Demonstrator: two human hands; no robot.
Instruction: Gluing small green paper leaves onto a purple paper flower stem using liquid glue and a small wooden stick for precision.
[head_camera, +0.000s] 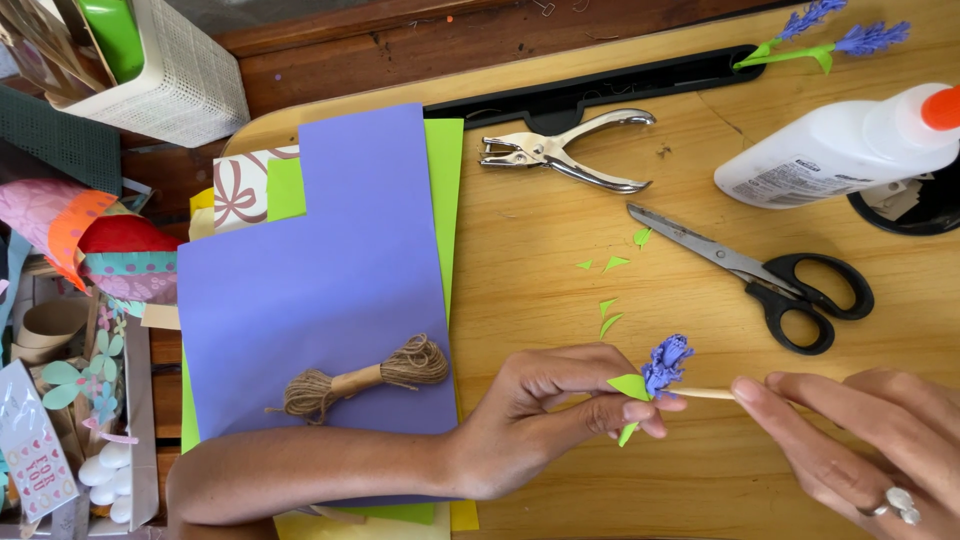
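Note:
A purple paper flower (666, 362) sits on a thin wooden stick (704, 393), with small green paper leaves (630, 387) at its base. My left hand (555, 410) pinches the flower and leaves between thumb and fingers. My right hand (860, 445), wearing a ring, holds the stick's other end with its fingertips. Both hands hover over the wooden table (560, 260), low and right of centre.
Purple paper (330, 270) lies over green sheets, with a twine bundle (365, 378) on it. A hole punch (565, 150), black-handled scissors (770, 275), a white glue bottle (850, 145), green paper scraps (610, 295) and two finished purple flowers (835, 35) lie around. A craft clutter bin stands left.

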